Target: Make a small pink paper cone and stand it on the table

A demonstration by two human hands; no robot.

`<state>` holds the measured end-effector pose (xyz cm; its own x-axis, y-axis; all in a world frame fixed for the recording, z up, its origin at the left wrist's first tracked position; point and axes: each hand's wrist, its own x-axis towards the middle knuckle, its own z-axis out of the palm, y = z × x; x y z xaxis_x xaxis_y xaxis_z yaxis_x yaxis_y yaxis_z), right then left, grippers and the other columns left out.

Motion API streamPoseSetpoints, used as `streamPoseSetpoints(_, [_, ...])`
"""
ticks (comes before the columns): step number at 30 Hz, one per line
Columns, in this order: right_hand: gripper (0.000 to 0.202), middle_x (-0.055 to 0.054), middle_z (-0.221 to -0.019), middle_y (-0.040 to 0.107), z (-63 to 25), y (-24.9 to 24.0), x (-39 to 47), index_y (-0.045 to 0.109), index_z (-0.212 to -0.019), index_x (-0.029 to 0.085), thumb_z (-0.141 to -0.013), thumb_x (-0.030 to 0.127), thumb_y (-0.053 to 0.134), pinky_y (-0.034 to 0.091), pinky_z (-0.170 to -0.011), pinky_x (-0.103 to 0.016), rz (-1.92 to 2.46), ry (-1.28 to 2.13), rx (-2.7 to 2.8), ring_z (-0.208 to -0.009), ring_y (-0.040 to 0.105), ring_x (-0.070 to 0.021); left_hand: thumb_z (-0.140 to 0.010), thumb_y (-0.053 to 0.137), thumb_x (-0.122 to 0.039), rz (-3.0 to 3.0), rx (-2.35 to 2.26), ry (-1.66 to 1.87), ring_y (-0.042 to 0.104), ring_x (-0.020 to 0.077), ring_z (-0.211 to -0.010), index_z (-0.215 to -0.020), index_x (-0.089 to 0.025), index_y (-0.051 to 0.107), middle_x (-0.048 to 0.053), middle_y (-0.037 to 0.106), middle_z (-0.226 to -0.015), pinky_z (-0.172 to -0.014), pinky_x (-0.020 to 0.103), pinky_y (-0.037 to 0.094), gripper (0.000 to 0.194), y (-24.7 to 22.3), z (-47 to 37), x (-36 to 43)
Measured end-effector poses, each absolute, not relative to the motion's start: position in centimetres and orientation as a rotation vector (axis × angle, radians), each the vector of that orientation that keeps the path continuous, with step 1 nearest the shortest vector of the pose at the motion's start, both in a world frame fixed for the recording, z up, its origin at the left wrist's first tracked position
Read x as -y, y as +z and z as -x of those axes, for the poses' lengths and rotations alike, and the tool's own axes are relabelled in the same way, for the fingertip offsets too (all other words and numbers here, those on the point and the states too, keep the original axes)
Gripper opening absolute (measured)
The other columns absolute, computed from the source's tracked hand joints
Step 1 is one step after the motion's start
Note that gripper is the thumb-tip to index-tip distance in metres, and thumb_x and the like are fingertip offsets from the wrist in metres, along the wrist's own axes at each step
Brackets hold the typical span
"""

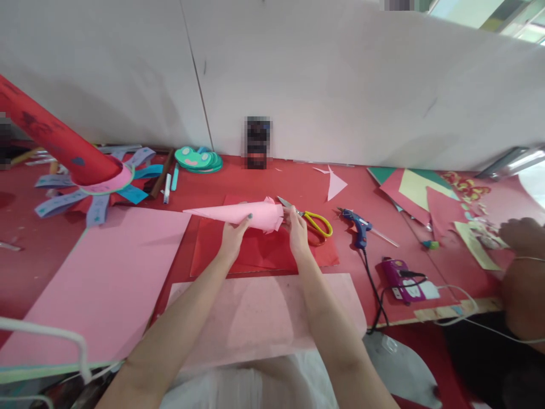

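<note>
A pink paper cone (221,213) lies on its side in the air over a red paper sheet (264,253), its tip pointing left and its wide end cut into small flaps. My left hand (234,236) grips the cone's body from below, thumb on top. At the wide end, my right hand (297,227) has its fingers pressed together at the flaps. Scissors with yellow handles (318,223) lie just behind and right of my right hand, blades partly hidden by it. Below is a pale pink sheet (259,318).
A blue glue gun (360,224) and a purple power strip (402,279) with cables are on the right. Coloured paper (409,196) lies beyond, near another person's hand (523,236). Left are a large pink sheet (106,272), a red paper tube (63,136) and green cutouts (198,160).
</note>
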<state>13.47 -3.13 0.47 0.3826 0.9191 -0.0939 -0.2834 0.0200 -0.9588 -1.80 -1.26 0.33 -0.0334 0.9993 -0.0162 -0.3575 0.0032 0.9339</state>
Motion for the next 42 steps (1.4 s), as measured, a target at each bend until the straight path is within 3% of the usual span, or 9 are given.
streamPoseSetpoints(5, [0.032,-0.002,-0.075,0.07,-13.7,0.5,3.0,0.066,-0.076,0.021,-0.068,0.052,0.067,0.052,-0.064,-0.027,1.048,1.256,0.564,-0.07,0.065,-0.0156,-0.06,0.077,-0.037,-0.595,-0.878,1.331,0.059,0.0257,-0.109,-0.09,-0.019,0.062,0.008,0.068,-0.105,-0.083,0.038,0.054,0.039,0.0,2.2,0.6])
streamPoseSetpoints(13, [0.022,0.004,-0.069,0.066,-13.1,-0.2,3.3,0.065,-0.076,0.023,-0.065,0.041,0.073,0.05,-0.06,-0.022,0.899,1.412,0.587,-0.063,0.062,-0.0111,-0.062,0.076,-0.032,-0.606,-0.852,1.283,0.063,0.0211,-0.099,-0.09,-0.019,0.064,0.006,0.07,-0.096,-0.083,0.034,0.053,0.033,0.5,1.9,1.2])
streamPoseSetpoints(18, [0.028,0.001,-0.081,0.07,-13.2,-0.4,3.2,0.066,-0.082,0.023,-0.068,0.047,0.069,0.051,-0.067,-0.026,0.877,1.41,0.575,-0.079,0.066,-0.0162,-0.06,0.077,-0.027,-0.549,-0.839,1.282,0.065,0.0184,-0.091,-0.089,-0.018,0.066,0.004,0.071,-0.089,-0.083,0.032,0.052,0.032,0.8,1.8,1.3])
streamPoseSetpoints(22, [0.035,0.0,-0.07,0.067,-13.2,-0.2,3.1,0.065,-0.079,0.021,-0.07,0.054,0.064,0.049,-0.061,-0.026,0.915,1.455,0.547,-0.071,0.064,-0.0163,-0.06,0.078,-0.026,-0.523,-0.841,1.323,0.066,0.0171,-0.089,-0.087,-0.018,0.067,0.004,0.072,-0.088,-0.084,0.03,0.051,0.031,0.6,1.9,1.3])
streamPoseSetpoints(26, [0.029,0.004,-0.061,0.057,-12.9,0.3,3.5,0.058,-0.069,0.021,-0.07,0.049,0.066,0.043,-0.056,-0.024,1.026,1.348,0.668,-0.057,0.054,-0.0122,-0.059,0.079,-0.025,-0.543,-0.877,1.364,0.066,0.0169,-0.09,-0.084,-0.017,0.068,0.005,0.072,-0.09,-0.084,0.027,0.051,0.029,0.4,1.8,1.3])
streamPoseSetpoints(30, [0.029,0.005,-0.061,0.051,-12.8,0.9,3.9,0.052,-0.063,0.02,-0.075,0.045,0.06,0.04,-0.061,-0.024,1.19,1.09,0.876,-0.061,0.049,-0.011,-0.059,0.078,-0.027,-0.609,-0.912,1.365,0.064,0.0205,-0.099,-0.088,-0.016,0.068,0.007,0.072,-0.096,-0.09,0.031,0.049,0.032,0.1,1.8,1.3])
streamPoseSetpoints(35, [0.024,0.002,-0.067,0.057,-12.9,1.3,3.8,0.057,-0.07,0.019,-0.076,0.043,0.057,0.042,-0.064,-0.025,1.329,0.85,0.994,-0.067,0.051,-0.0134,-0.062,0.076,-0.033,-0.793,-1.015,1.37,0.061,0.0259,-0.108,-0.097,-0.013,0.067,0.011,0.07,-0.104,-0.098,0.039,0.044,0.041,0.3,1.7,1.5])
streamPoseSetpoints(42, [0.02,0.0,-0.071,0.062,-13.1,0.8,3.7,0.059,-0.075,0.019,-0.077,0.039,0.056,0.043,-0.064,-0.027,1.346,0.788,1.037,-0.068,0.055,-0.0144,-0.069,0.069,-0.033,-1.162,-1.023,1.414,0.062,0.0248,-0.107,-0.107,-0.013,0.064,0.011,0.071,-0.103,-0.096,0.037,0.047,0.043,1.7,1.4,2.2])
